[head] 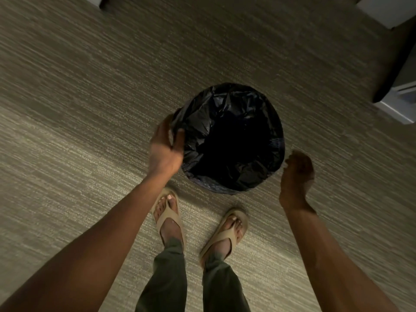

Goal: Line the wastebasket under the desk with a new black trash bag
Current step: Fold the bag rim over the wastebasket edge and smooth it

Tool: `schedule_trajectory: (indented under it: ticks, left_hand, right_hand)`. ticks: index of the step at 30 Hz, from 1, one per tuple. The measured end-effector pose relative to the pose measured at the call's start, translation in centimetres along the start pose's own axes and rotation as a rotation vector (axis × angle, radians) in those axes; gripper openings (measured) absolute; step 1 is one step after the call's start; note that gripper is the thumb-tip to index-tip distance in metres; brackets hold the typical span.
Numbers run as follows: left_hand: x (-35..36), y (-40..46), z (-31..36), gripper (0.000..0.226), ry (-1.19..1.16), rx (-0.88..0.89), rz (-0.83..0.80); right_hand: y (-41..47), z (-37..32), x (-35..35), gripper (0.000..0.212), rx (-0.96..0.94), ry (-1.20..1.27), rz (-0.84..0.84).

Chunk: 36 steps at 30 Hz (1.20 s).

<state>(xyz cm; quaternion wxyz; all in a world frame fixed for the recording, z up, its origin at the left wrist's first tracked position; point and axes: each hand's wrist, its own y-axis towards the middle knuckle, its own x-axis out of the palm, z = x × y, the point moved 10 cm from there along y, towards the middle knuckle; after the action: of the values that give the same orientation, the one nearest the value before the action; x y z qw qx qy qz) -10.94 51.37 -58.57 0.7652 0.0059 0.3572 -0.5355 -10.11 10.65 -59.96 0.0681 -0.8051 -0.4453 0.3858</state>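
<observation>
A round wastebasket stands on the carpet just ahead of my feet. A crinkled black trash bag lines its inside and folds over the rim all round. My left hand grips the bag-covered rim on the basket's left side, thumb inside and fingers outside. My right hand hovers just off the basket's lower right edge, fingers loosely curled, holding nothing and apart from the bag. The basket's walls are mostly hidden by the bag.
Beige striped carpet covers the floor. My feet in tan flip-flops stand close behind the basket. White furniture bases sit at the top right and right edge, with a dark curved piece between them.
</observation>
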Motion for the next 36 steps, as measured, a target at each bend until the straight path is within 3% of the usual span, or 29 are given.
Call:
schedule_trajectory:
  ticks: [2,5,10,15,19,22,25,26,28,30,32,33,35,36]
  left_hand:
    - [2.6,1.1,0.9,0.063,0.039,-0.019,-0.130]
    - [4.6,2.8,0.6,0.070,-0.012,-0.139,-0.205]
    - [5.6,5.3,-2.0,0.065,-0.204,-0.314,-0.275]
    - [2.7,5.7,-2.0,0.079,-0.115,-0.222,-0.043]
    - [5.3,4.0,-2.2,0.071,-0.221,-0.234,-0.249]
    - [3.0,4.1,-3.1,0.071,-0.290,-0.286,-0.050]
    - [-0.1,2.0,-3.1,0.062,-0.157,-0.305,0.182]
    - [-0.6,0.8,-2.2,0.059,-0.081,-0.232,0.202]
    - [-0.7,-1.9,1.5,0.052,0.135,0.079,0.208]
    - [1.9,-4.8,6.0,0.047,0.331,0.478,0.109]
    - [6.8,-6.2,9.0,0.049,0.469,0.740,-0.140]
    - [9.5,-6.2,9.6,0.053,0.578,0.804,-0.305]
    - [13.7,-4.7,9.2,0.061,0.889,0.866,-0.562]
    - [14.9,-3.3,8.9,0.061,1.050,0.896,-0.596]
  right_hand:
    - [-0.3,-3.0,1.6,0.048,-0.167,-0.124,-0.108]
    - [-0.1,-4.4,4.9,0.050,-0.228,-0.228,-0.257]
    - [2.6,-3.4,6.9,0.063,-0.123,-0.331,-0.307]
    - [2.6,-3.4,5.2,0.067,-0.184,-0.312,-0.168]
    - [1.4,-1.1,5.8,0.063,-0.070,-0.193,-0.294]
    - [1.2,-0.6,2.9,0.066,-0.053,-0.147,-0.109]
    - [-0.5,0.4,0.6,0.063,-0.020,-0.124,0.009]
    - [-1.5,0.8,0.6,0.065,-0.009,-0.134,-0.020]
    - [-3.9,0.2,0.5,0.076,-0.128,-0.287,-0.039]
    - [-7.3,-2.7,1.5,0.080,-0.518,-0.541,-0.046]
    - [-11.4,-4.6,4.6,0.074,-0.946,-0.742,-0.186]
    - [-13.1,-4.4,6.5,0.072,-1.068,-0.849,-0.293]
    - [-14.9,-2.6,9.2,0.072,-1.113,-1.065,-0.492]
    - [-15.1,-1.6,10.0,0.072,-1.083,-1.150,-0.564]
